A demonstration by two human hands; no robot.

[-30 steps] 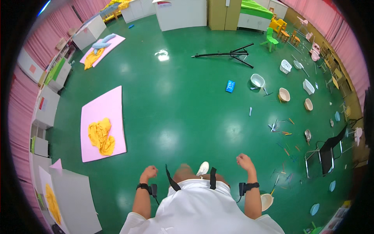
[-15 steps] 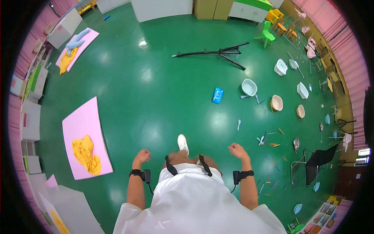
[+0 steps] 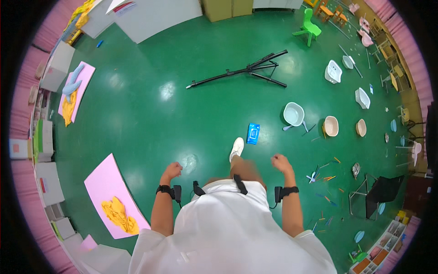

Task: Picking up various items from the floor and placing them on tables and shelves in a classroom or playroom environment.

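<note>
My left hand (image 3: 173, 170) hangs in front of my left hip, its fingers curled in, with nothing showing in it. Out past my right hip, my right hand (image 3: 281, 163) is likewise loosely closed around nothing that I can see. Neither hand touches any object. Between and ahead of them a blue wipes packet (image 3: 253, 134) lies on the green floor, just beyond my white shoe (image 3: 237, 148). Farther ahead lies a black folded tripod (image 3: 244, 71), legs pointing right. A black band with a small box is strapped on each wrist.
Left: a pink mat (image 3: 109, 189) bearing a yellow cloth (image 3: 119, 215), and a second pink mat (image 3: 86, 86). Right: a pale basin (image 3: 294, 114), a beige basin (image 3: 331, 126), scattered pens (image 3: 329, 178) and a toppled black folding chair (image 3: 381, 194). A green chair (image 3: 309, 28) stands ahead right.
I have stepped forward and the view has turned slightly. The packet and tripod are closer, and the mats sit lower in view. Both hands stay curled at my sides.
</note>
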